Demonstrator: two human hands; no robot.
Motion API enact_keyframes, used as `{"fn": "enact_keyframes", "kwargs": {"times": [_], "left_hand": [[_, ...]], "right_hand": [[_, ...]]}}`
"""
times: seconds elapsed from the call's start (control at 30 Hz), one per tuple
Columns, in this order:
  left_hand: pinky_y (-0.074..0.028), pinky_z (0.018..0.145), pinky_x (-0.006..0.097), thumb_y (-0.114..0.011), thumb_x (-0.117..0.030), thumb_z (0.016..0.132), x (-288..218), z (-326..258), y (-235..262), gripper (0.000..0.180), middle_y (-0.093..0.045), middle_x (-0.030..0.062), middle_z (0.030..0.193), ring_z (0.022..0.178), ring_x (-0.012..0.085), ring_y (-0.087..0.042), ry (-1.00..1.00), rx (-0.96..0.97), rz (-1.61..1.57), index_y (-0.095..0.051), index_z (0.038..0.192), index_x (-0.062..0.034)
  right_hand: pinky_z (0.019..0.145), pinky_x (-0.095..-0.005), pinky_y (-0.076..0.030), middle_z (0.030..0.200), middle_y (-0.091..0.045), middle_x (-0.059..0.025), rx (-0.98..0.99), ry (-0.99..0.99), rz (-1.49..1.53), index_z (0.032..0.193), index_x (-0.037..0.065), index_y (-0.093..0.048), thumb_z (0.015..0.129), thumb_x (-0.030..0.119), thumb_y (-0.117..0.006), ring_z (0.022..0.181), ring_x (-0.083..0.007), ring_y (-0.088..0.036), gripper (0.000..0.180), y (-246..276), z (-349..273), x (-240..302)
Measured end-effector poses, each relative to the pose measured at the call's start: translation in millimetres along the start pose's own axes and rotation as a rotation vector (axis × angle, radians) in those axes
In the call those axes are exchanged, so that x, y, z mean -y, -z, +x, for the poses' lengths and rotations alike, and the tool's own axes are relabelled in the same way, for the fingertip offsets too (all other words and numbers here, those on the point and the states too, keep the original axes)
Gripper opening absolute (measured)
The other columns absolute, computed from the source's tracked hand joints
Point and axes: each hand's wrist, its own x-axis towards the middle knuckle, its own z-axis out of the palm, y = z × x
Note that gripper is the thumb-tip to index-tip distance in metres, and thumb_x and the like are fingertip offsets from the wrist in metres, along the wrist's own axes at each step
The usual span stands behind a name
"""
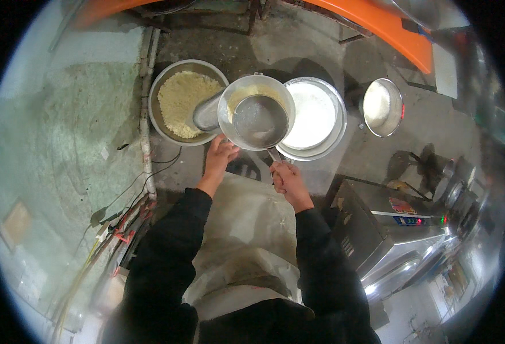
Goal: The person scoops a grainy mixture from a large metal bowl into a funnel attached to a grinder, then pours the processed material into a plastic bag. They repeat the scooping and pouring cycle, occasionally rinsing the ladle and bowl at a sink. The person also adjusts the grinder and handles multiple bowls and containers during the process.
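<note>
My right hand (290,182) grips the handle of a round grey metal dipper (260,117). The dipper lies over a wide pale hopper (227,109) with yellowish residue inside its wall. Close to the hopper's near left rim is my left hand (221,160), its thumb and fingers apart; whether it bears on the rim is hard to see. From the hopper a metal chute (208,113) slants left over a metal basin (156,117) holding pale yellow crumbly mash (184,97). To the right, partly behind the hopper, a metal basin (341,117) contains white liquid (312,117).
A smaller metal pot (394,109) with pale contents stands farther right on the concrete floor (307,51). Nearer, a boxy metal appliance (378,229) has lit indicators. A pipe (144,114), cables and a green-white wall (75,120) bound the left. Something orange (390,28) arches at the far edge.
</note>
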Motion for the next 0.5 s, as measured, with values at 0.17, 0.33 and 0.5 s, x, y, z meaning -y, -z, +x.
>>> {"fn": "enact_keyframes", "kwargs": {"times": [0.17, 0.33, 0.5], "left_hand": [[-0.054, 0.085, 0.033, -0.049, -0.008, 0.096, -5.8, 12.2, -4.1, 0.039, -0.059, 0.0062, 0.111, 0.096, 0.019, -0.063, -0.026, -0.066, -0.01, -0.045, 0.134, -0.0041], [-0.054, 0.086, 0.031, -0.049, -0.009, 0.098, -26.3, 19.3, -1.0, 0.035, -0.058, 0.0047, 0.109, 0.094, 0.0156, -0.062, -0.083, -0.145, 0.027, -0.049, 0.132, -0.0032], [-0.053, 0.085, 0.034, -0.054, -0.011, 0.095, -48.7, 38.3, 0.9, 0.036, -0.059, 0.0065, 0.112, 0.096, 0.0174, -0.06, -0.189, -0.17, 0.065, -0.051, 0.131, -0.0038]], "right_hand": [[0.04, -0.0221, -0.022, 0.055, -0.038, 0.0052, -0.047, -0.015, -0.088, 0.083, 0.006, -0.055, 0.092, 0.027, -0.059, 0.044, -0.0041, -0.03, 0.023, -12.4, 7.2, 16.3], [0.043, -0.0228, -0.021, 0.061, -0.041, 0.0054, -0.026, -0.064, -0.11, 0.081, 0.006, -0.056, 0.09, 0.03, -0.059, 0.049, -0.0041, -0.034, 0.026, -14.6, 8.5, 26.1], [0.043, -0.0236, -0.022, 0.061, -0.041, 0.0059, -0.048, -0.035, -0.149, 0.079, 0.007, -0.055, 0.09, 0.029, -0.059, 0.049, -0.0046, -0.034, 0.025, -7.6, 5.3, 36.0]]}}
